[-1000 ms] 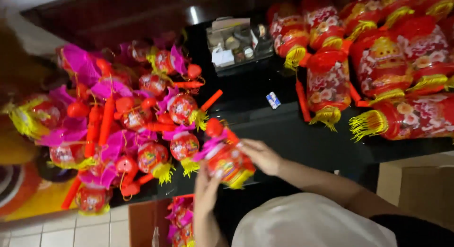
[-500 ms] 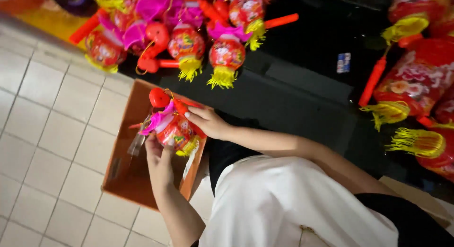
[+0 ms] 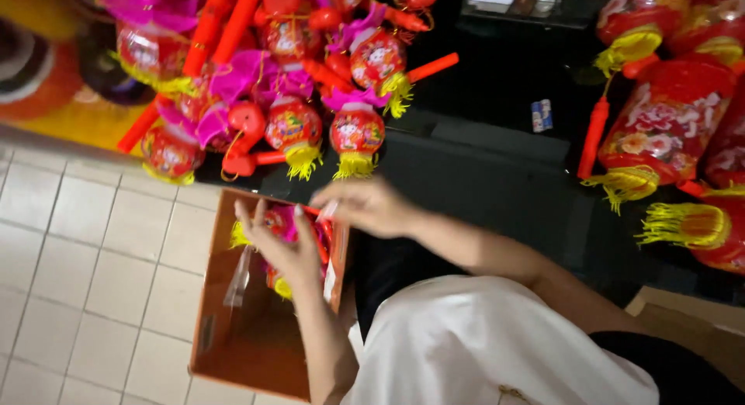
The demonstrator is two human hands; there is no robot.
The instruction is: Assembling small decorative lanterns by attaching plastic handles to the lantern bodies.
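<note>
Over the open cardboard box (image 3: 233,327) on the tiled floor (image 3: 85,250), the left hand (image 3: 283,246) has its fingers wrapped around a small red lantern (image 3: 291,226). Just beside it, the right hand (image 3: 369,205) pinches the lantern's red stick, below the lantern pile (image 3: 295,87) on the black counter (image 3: 481,172).

1. There is a single view, from a camera worn on the person's head.
2. It looks steeply down past the white-clad lap (image 3: 497,343) to the tiled floor (image 3: 85,257).
3. It sits close: the hands, left (image 3: 283,246) and right (image 3: 369,207), fill the middle over an open cardboard box (image 3: 240,335).
4. The black worktop (image 3: 481,180) crosses the upper half, with lanterns (image 3: 295,129) cut off by the top and right edges.
5. The frame is tilted, so the floor tiles run slanted.
</note>
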